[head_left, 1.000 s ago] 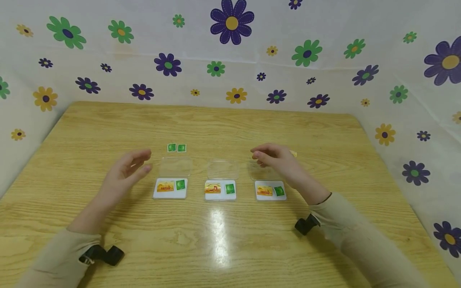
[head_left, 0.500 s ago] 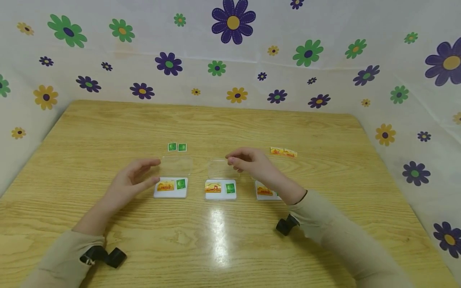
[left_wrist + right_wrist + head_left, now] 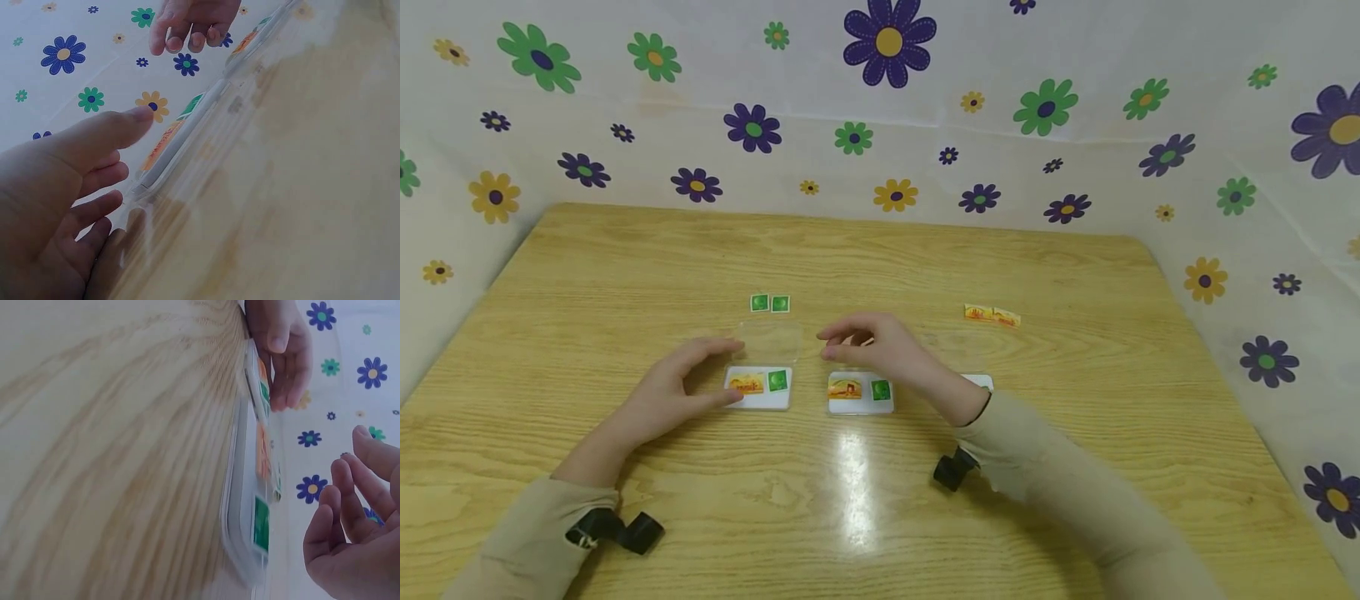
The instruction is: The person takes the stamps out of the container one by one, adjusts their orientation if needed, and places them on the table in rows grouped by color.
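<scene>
Three small flat cases with white bases and clear lids folded back stand in a row. At the left case my left hand reaches in from the side, thumb over the near part and fingertips by the raised-back clear lid. An orange picture stamp and a green one lie in that case. Over the far side of the middle case hovers my right hand, its loosely bent fingers holding nothing in the right wrist view. It hides that case's lid. My right wrist covers most of the right case.
Two loose green stamps lie behind the left case. Farther right, two orange stamps rest end to end. A flower-print cloth encloses the back and sides of the wooden table.
My right hand has moved left from the right case to above the middle one, uncovering the orange stamps. My left hand has moved right, up to the left case's edge.
</scene>
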Action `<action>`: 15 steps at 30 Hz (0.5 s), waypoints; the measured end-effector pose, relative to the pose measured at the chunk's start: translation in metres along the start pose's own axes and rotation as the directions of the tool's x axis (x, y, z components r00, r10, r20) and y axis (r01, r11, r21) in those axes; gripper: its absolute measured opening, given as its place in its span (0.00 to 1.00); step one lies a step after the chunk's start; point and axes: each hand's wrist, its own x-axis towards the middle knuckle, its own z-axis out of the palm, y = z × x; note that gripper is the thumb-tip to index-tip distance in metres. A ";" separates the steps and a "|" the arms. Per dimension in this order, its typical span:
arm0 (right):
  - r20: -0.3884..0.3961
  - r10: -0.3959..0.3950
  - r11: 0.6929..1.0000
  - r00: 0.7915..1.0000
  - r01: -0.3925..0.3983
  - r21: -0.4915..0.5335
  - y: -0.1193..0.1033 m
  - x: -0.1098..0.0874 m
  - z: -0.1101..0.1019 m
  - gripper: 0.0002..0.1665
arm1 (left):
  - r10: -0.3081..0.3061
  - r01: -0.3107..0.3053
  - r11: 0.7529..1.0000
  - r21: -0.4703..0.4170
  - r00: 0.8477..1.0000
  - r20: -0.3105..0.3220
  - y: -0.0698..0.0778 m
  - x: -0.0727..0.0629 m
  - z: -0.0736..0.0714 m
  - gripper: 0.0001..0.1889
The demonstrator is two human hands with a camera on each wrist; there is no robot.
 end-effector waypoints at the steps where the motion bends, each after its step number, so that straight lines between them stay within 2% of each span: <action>1: 0.002 -0.005 1.000 1.000 0.005 -0.002 -0.001 0.002 0.003 0.18 | 0.002 -0.002 1.000 0.010 1.000 0.004 -0.001 0.000 0.000 0.30; 6: -0.005 0.012 1.000 1.000 -0.012 -0.015 -0.008 0.011 0.016 0.18 | 0.001 -0.002 0.999 0.048 1.000 0.024 -0.001 0.000 0.000 0.31; 10: -0.004 0.028 0.996 1.000 -0.028 -0.085 -0.015 0.019 0.028 0.16 | 0.003 -0.005 0.998 0.061 0.999 0.033 0.000 0.001 0.000 0.31; 15: 0.029 -0.010 0.981 1.000 0.016 -0.194 -0.021 0.031 0.042 0.11 | 0.000 -0.002 0.998 0.061 0.999 0.032 0.001 0.000 0.000 0.31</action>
